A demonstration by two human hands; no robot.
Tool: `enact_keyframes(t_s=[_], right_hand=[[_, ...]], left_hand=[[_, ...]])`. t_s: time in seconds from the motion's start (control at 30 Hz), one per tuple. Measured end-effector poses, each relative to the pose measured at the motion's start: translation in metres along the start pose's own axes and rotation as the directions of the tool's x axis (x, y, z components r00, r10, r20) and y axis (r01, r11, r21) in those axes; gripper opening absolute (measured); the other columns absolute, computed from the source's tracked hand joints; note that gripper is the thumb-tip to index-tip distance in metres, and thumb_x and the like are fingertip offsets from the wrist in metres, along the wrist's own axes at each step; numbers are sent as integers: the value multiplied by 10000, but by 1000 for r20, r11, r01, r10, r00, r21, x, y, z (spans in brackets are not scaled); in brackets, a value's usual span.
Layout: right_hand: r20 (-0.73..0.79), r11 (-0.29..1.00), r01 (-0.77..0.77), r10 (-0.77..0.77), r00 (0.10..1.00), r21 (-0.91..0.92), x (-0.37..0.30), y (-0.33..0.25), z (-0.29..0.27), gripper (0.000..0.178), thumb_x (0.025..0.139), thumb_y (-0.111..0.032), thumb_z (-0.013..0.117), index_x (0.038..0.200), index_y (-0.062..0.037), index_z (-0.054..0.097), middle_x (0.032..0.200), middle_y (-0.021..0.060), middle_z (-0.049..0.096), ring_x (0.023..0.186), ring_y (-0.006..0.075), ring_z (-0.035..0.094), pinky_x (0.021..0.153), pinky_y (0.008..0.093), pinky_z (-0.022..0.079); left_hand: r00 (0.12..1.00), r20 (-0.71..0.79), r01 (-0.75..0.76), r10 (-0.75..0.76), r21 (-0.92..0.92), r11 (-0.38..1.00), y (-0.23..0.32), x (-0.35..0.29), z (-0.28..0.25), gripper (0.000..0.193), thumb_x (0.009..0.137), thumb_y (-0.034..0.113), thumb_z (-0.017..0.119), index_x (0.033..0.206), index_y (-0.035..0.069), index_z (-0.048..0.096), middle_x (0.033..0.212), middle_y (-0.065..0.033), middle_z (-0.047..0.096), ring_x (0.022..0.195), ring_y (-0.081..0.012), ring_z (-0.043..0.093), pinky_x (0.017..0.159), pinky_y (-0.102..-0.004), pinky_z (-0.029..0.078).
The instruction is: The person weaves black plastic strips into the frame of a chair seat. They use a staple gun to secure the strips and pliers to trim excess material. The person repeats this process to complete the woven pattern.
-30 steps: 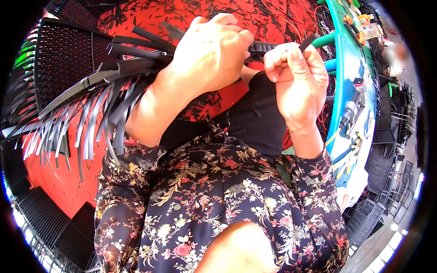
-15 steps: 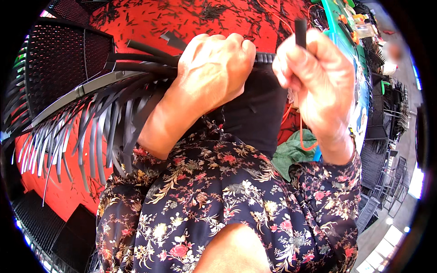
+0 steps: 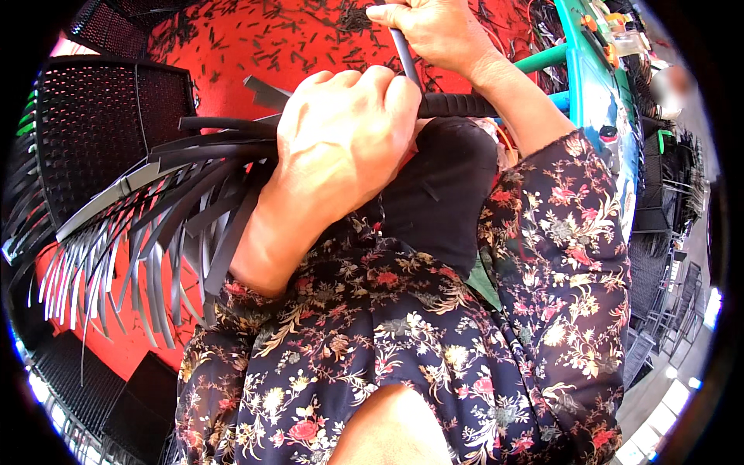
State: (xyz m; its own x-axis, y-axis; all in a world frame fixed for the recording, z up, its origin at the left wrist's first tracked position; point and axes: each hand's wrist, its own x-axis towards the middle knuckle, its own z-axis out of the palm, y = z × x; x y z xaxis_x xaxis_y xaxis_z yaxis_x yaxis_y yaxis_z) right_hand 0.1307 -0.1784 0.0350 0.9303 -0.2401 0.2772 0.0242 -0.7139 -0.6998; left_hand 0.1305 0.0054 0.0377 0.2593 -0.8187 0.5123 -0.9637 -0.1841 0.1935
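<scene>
Left hand (image 3: pixel 349 124): we clench the wrapped bar (image 3: pixel 457 105).
Right hand (image 3: pixel 438 31): we pinch the strip (image 3: pixel 404 54), one o'clock.
Slack risk: our pinch slipping could loosen it.

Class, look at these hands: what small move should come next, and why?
Probably wind the grey strip around the ridged black bar. The right hand holds the strip up, with its lower part running down toward the bar beside the left hand, which is closed over the bar.
</scene>
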Motion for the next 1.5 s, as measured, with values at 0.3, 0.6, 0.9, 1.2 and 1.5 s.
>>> enact_keyframes(t_s=[0.3, 0.6, 0.9, 1.2, 1.5], right_hand=[[84, 984, 54, -40, 996, -169, 11, 27, 9, 260, 741, -251, 662, 631, -29, 583, 663, 173, 601, 643, 331, 603, 599, 428, 464], [115, 949, 5, 33, 993, -317, 27, 25, 14, 229, 712, -253, 593, 727, -37, 669, 800, 205, 655, 811, 372, 644, 737, 452, 516], [86, 929, -3, 37, 996, -369, 23, 26, 9, 248, 710, -250, 571, 774, -47, 697, 838, 215, 665, 844, 380, 653, 774, 445, 523], [117, 937, 1, 43, 992, -350, 17, 15, 15, 252, 733, -236, 570, 786, -25, 697, 917, 222, 663, 888, 381, 645, 800, 454, 516], [342, 994, -100, 78, 936, 48, 24, -1, -2, 306, 803, -165, 588, 1068, -12, 594, 766, 131, 665, 711, 238, 662, 663, 379, 519]], left_hand=[[994, -65, -77, 82, 79, 994, -9, 1, -1, 291, 701, 121, 730, 983, 117, 657, 698, -43, 505, 630, -243, 564, 582, -362, 455], [999, -45, -21, 22, 30, 999, -13, 14, 0, 167, 733, 159, 682, 898, 138, 675, 705, -35, 545, 658, -233, 609, 603, -370, 484], [1000, -20, 7, -8, -39, 999, -14, 9, 1, 194, 745, 156, 706, 936, 141, 673, 722, -53, 556, 662, -280, 607, 594, -394, 487], [996, -86, 7, -5, 23, 1000, -18, 1, 10, 208, 735, 228, 742, 908, 144, 660, 696, -40, 537, 631, -262, 595, 560, -390, 462], [989, -130, -56, 64, 66, 996, -17, 3, 13, 193, 717, 225, 752, 852, 148, 639, 676, -38, 512, 611, -259, 576, 565, -387, 454]])
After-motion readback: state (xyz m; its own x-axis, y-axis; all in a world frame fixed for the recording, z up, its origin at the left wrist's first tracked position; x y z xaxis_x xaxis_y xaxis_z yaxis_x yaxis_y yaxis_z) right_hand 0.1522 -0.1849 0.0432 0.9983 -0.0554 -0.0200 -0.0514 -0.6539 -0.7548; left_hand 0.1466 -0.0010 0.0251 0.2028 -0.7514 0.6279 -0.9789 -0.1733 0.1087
